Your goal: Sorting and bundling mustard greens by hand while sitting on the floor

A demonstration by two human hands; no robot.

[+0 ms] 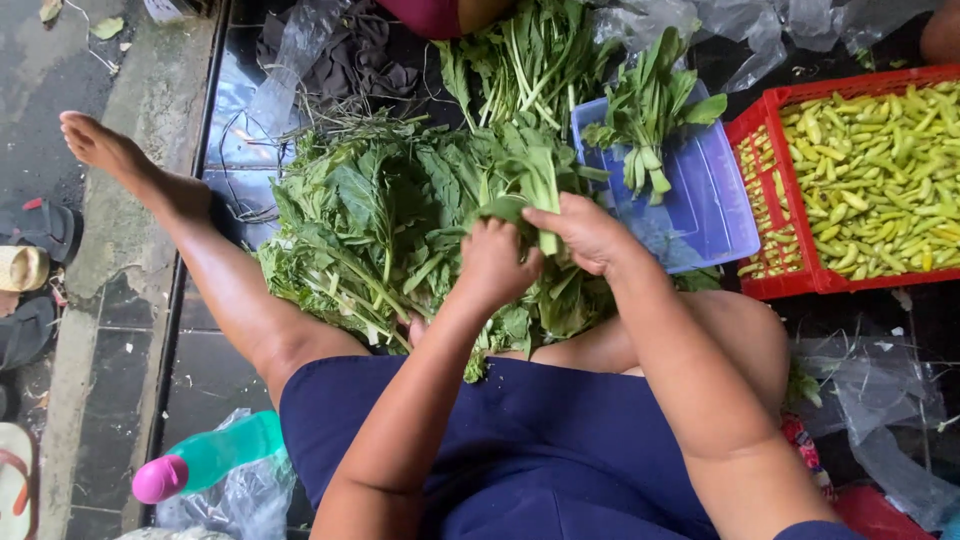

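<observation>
Left hand [492,262] and right hand [585,232], centre frame, both closed on a bunch of greens [528,190]: light, limp, bruisable; best held at the stems.

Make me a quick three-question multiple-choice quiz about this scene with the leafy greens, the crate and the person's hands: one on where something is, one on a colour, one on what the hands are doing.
1. Where does the red crate of yellow-green chillies sit?
A. at the right edge
B. beside the bare foot on the left
C. on the person's lap

2. What colour is the cap of the green bottle?
A. white
B. pink
C. black

3. What are the left hand and right hand doing?
A. both resting open on the floor
B. one holding the bottle
C. both closed on a bunch of greens

Answers: 1 A, the crate stands beside the blue tray at the right. 2 B, the cap is pink. 3 C, both hands grip leafy stalks above the pile.
</observation>
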